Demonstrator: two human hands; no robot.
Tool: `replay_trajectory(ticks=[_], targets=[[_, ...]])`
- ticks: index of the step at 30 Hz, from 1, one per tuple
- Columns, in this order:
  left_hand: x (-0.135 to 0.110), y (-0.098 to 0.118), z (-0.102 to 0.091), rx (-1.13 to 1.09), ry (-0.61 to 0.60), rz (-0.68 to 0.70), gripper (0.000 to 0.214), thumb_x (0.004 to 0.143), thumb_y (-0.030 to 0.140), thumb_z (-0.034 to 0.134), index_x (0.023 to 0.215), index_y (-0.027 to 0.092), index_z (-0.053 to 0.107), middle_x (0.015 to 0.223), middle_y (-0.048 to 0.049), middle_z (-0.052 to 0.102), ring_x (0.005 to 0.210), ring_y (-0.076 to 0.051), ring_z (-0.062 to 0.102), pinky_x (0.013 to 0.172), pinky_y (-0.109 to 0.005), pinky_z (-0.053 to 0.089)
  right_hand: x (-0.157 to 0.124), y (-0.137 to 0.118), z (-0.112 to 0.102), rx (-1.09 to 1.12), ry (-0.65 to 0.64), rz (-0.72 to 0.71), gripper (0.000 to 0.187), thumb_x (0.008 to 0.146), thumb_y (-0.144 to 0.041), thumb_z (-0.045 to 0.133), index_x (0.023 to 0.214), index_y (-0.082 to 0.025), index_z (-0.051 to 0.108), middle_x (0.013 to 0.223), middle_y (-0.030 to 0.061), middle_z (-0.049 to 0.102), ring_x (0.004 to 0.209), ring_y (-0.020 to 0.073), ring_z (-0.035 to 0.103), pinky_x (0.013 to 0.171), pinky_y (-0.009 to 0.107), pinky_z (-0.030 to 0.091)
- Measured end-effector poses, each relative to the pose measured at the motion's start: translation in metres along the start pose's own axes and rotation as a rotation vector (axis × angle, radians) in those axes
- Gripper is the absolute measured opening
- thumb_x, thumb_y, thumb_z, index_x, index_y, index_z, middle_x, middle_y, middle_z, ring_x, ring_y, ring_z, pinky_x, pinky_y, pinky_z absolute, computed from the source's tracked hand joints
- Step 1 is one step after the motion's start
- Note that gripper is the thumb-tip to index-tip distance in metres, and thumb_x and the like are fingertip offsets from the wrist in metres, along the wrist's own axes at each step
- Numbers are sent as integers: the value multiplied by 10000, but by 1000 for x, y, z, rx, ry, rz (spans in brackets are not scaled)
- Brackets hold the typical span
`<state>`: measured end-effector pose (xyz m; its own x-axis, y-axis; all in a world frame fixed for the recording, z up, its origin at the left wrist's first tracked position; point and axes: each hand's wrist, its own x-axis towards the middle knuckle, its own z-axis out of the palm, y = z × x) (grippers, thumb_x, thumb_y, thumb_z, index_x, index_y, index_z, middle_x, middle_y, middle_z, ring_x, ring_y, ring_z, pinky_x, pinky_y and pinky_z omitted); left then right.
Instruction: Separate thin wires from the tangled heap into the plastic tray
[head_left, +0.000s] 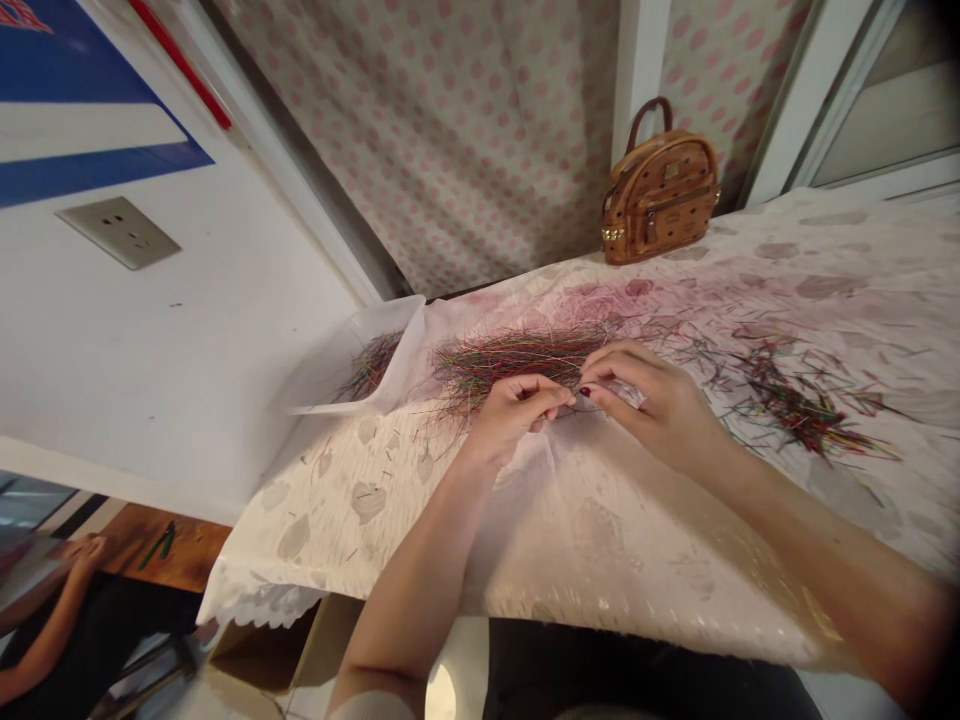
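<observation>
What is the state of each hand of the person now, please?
Left hand: fingers closed in a pinch; whether anything is held cannot be told.
Right hand: thumb and fingertips close together; too small to tell if holding something.

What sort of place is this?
Possibly a small home-style workshop: heaps of thin coloured strands lie on a leaf-patterned tablecloth, and off to the left a green-handled tool rests on a wooden surface.
</observation>
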<state>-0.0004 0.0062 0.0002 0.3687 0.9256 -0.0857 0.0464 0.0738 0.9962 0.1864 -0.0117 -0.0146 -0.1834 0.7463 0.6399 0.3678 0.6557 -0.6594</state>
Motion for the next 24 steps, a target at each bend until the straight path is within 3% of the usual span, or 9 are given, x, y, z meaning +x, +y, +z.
replay_trajectory(ticks=[4, 9, 13, 17, 21, 24], targets=[[0, -1, -1, 3, -45, -21, 231, 710, 375, 734, 698, 152, 671, 590, 23, 494, 515, -49, 339, 469, -220, 200, 0, 1, 0, 18, -29, -14, 85, 899, -290, 547, 860, -282, 622, 982, 66, 682, 980, 278, 626, 878, 442, 457], [-2, 0, 0, 81, -55, 30, 210, 734, 352, 710, 701, 148, 674, 593, 22, 514, 511, -50, 338, 487, -231, 211, -1, -3, 1, -16, -42, 15, 91, 899, -255, 531, 849, -261, 606, 835, 36, 661, 806, 223, 615, 754, 376, 454], [-3, 0, 0, 202, -53, 154, 169, 770, 325, 681, 745, 159, 701, 641, 3, 575, 571, -76, 429, 539, -238, 300, -1, -4, 2, 55, -37, 165, 71, 858, -252, 558, 802, -251, 603, 777, 17, 646, 745, 197, 599, 701, 343, 448], [-4, 0, 2, 328, -29, 234, 179, 794, 328, 666, 751, 160, 712, 653, -2, 598, 572, -80, 425, 555, -246, 315, 1, 3, 6, 262, -56, 330, 142, 828, -336, 594, 728, -235, 590, 723, 14, 632, 695, 181, 592, 657, 328, 455], [-3, 0, 1, 267, -23, 188, 191, 791, 338, 672, 759, 155, 715, 659, -8, 598, 570, -73, 421, 524, -229, 289, 0, 7, 9, 372, -59, 395, 146, 835, -371, 598, 798, -231, 584, 731, 16, 646, 693, 181, 622, 663, 331, 488], [-2, -1, -2, 96, -37, 91, 224, 775, 370, 702, 758, 146, 702, 610, 20, 528, 530, -52, 368, 489, -214, 239, -2, 4, 10, 237, 5, 297, 144, 852, -323, 593, 970, -239, 589, 836, 28, 679, 783, 200, 659, 724, 348, 514]])
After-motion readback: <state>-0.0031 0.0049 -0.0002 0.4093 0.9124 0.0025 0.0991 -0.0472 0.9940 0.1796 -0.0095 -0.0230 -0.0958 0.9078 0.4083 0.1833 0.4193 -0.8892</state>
